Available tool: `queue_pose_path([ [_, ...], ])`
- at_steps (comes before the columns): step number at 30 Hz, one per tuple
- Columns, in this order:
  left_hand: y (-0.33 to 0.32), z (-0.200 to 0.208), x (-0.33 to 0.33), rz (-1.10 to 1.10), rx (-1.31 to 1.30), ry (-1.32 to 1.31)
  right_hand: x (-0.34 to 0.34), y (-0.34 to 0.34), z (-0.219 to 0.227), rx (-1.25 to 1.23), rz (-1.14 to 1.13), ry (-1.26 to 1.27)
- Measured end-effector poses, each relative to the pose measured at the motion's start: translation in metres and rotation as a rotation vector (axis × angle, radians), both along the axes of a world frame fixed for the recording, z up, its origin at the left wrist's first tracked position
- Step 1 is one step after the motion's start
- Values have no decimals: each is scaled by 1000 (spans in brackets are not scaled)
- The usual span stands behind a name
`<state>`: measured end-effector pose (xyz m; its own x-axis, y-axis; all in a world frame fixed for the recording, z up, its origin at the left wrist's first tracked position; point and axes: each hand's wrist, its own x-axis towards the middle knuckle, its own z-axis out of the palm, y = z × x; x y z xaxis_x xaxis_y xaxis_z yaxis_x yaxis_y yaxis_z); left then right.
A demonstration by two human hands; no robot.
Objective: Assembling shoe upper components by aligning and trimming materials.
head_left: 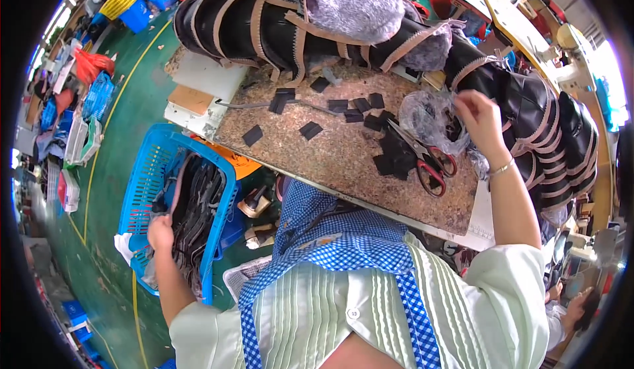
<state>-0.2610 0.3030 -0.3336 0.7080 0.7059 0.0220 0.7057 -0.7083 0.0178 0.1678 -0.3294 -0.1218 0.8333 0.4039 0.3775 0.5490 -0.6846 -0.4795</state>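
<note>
My left hand (160,232) is closed over the left side of a blue plastic basket (223,161). Dark and grey strips (198,204) fill the basket, and one paler strip runs up close to my fingers. What the fingers hold, if anything, is too small to make out. My right hand (480,114) is raised at the right of the worktop, fingertips drawn together beside a clear plastic bag (422,112) with dark bits in it. Red-handled scissors (421,149) lie below the bag, partly over black fabric pieces (395,157). Several small black squares (310,130) are scattered on the speckled board (277,147).
Black boot uppers with tan zipper edging (264,29) and grey fleece (353,5) are piled along the far side. A thin grey strip (290,103) crosses the board. Sewing machines (571,72) stand at right. Baskets and bags line the green floor (119,184) at left.
</note>
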Motion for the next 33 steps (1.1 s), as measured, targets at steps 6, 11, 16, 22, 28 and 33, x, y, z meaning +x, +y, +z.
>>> queue_pose_path([
  [6,-84,187,28,-152,188,-376,2,-40,-61,-207,66,100],
  [11,-188,246,83,-326,355,-820,8,-37,-78,-288,-5,-17],
  [16,-281,196,171,-1048,75,-819,1,-39,-79,-237,58,-250],
  [22,-326,107,205,-1209,-50,-603,-5,-51,-35,149,-53,-164],
  [28,-331,112,205,-1037,-358,-586,-131,95,56,327,303,209],
  [33,-289,151,224,-1308,-979,-186,-135,148,-83,492,368,623],
])
